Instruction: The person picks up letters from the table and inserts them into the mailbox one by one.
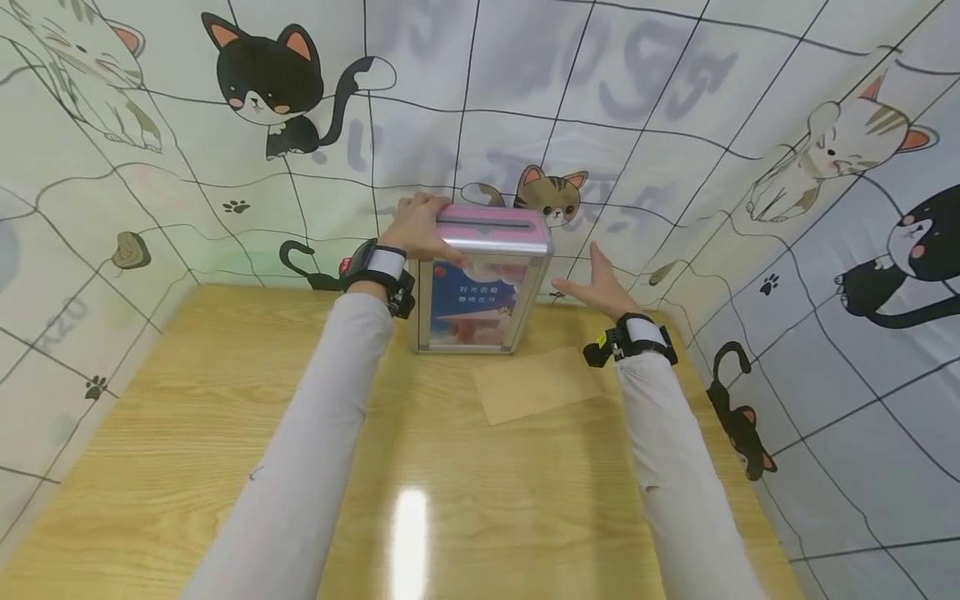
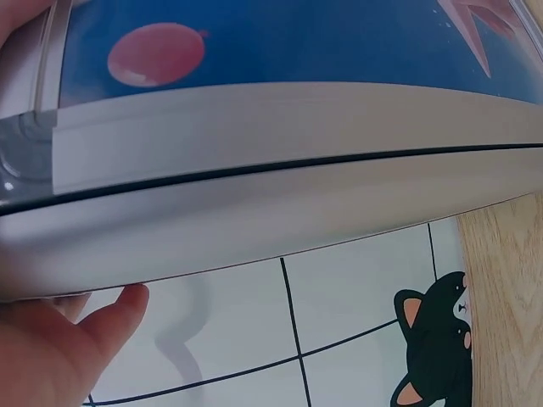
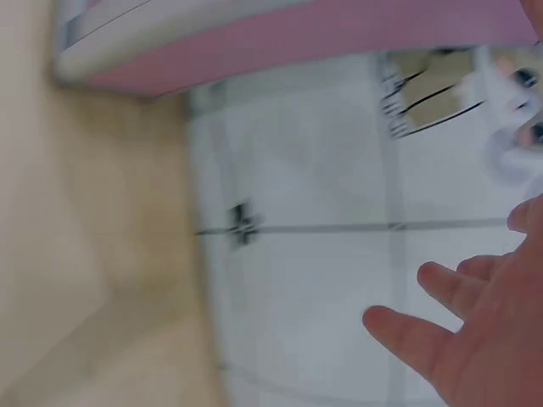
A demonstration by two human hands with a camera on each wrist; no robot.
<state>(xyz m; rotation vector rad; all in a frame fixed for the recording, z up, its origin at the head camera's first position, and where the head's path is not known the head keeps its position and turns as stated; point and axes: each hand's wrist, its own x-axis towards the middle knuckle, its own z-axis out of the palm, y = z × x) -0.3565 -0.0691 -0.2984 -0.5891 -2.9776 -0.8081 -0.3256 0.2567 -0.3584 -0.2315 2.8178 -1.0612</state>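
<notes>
An upright mailbox (image 1: 474,304) with a pink slotted top, silver edges and a blue picture on its front stands at the back of the table. My left hand (image 1: 420,227) grips its top left corner, thumb over the front edge and fingers over the top. In the left wrist view, fingertips of that hand (image 2: 76,343) show against the box's silver side (image 2: 271,208). My right hand (image 1: 600,287) is apart from the box, off its right side, with fingers spread and nothing held. The right wrist view shows those spread fingers (image 3: 488,331) and the box's pink side (image 3: 339,34).
A flat brown paper piece (image 1: 536,385), perhaps an envelope, lies on the wooden table (image 1: 487,517) in front of the box. Cat-print sheeting (image 1: 420,150) rises behind the table and along both sides, close behind the box.
</notes>
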